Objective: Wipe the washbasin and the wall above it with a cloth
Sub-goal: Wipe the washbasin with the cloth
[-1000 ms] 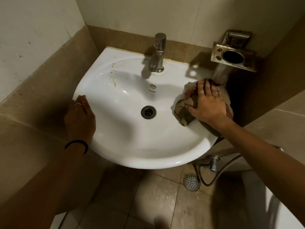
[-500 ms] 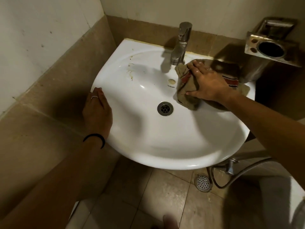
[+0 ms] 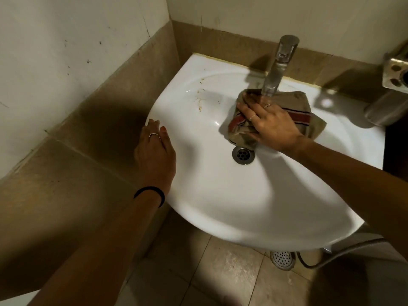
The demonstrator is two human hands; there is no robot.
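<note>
A white washbasin (image 3: 220,195) is fixed in the corner, with brown stains (image 3: 199,100) on its upper left slope. My right hand (image 3: 269,127) presses a crumpled beige cloth with red stripes (image 3: 302,113) against the back of the bowl, just under the steel tap (image 3: 278,65) and above the drain (image 3: 242,155). Its fingertips lie partly behind the tap spout. My left hand (image 3: 154,155) rests flat on the basin's left rim, fingers together, holding nothing. The wall above the basin (image 3: 242,12) is pale, with a tan tile band (image 3: 220,43) below it.
A steel holder (image 3: 395,74) is mounted on the wall at the far right. The left wall (image 3: 55,51) is marked with dark specks. Under the basin lie tan floor tiles (image 3: 231,272), a round floor drain (image 3: 282,259) and a grey hose (image 3: 344,250).
My right hand has slid the cloth from the basin's right rim leftward across the back to under the tap. My left hand has stayed on the left rim; the camera has shifted left.
</note>
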